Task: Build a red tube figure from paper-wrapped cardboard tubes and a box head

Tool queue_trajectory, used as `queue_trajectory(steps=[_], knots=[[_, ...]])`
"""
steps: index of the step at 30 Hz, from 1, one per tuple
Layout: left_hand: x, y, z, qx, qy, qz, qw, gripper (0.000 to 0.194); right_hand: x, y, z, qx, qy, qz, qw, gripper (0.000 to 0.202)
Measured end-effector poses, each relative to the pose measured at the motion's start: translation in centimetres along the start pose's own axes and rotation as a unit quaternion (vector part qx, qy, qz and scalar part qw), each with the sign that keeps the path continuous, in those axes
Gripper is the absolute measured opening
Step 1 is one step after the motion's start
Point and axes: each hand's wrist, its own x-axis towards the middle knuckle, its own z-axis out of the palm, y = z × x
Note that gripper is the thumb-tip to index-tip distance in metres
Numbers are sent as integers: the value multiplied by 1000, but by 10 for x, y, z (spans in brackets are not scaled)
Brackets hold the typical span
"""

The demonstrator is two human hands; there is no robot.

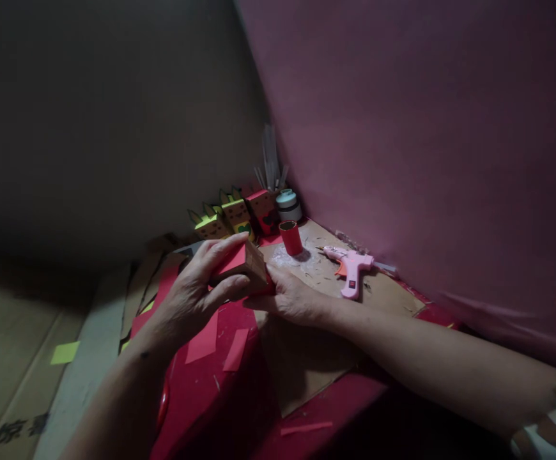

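Between my two hands is a small box [248,263] with a pink-red top and a brown cardboard side. My left hand [206,278] grips it, fingers over the top and thumb along the near side. My right hand [294,295] closes on its right end, where a red part shows by the fingers. Just beyond stands an upright red tube [291,238], open at the top, on a cardboard sheet [307,358]. A pink glue gun [353,268] lies on that sheet to the right, its nozzle pointing left.
Small yellow and red box figures [234,217] stand in the back corner beside a pale blue-lidded jar [288,206] and upright sticks [270,156]. Pink paper pieces [236,350] lie on the red table [201,402]. A pink wall [402,140] rises at the right.
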Motion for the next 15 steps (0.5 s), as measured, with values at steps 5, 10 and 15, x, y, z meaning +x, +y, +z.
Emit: queue_trajectory(steps=[5, 10, 15], knots=[[0, 0, -3, -82, 59, -30, 994, 71, 2, -6, -8, 0, 38, 42, 998, 45], [-8, 1, -5, -165, 160, -101, 968, 65, 1, -8, -18, 34, 38, 133, 990, 36], [-24, -7, 7, -140, 163, -168, 962, 65, 0, -2, -24, 2, 31, 149, 988, 35]])
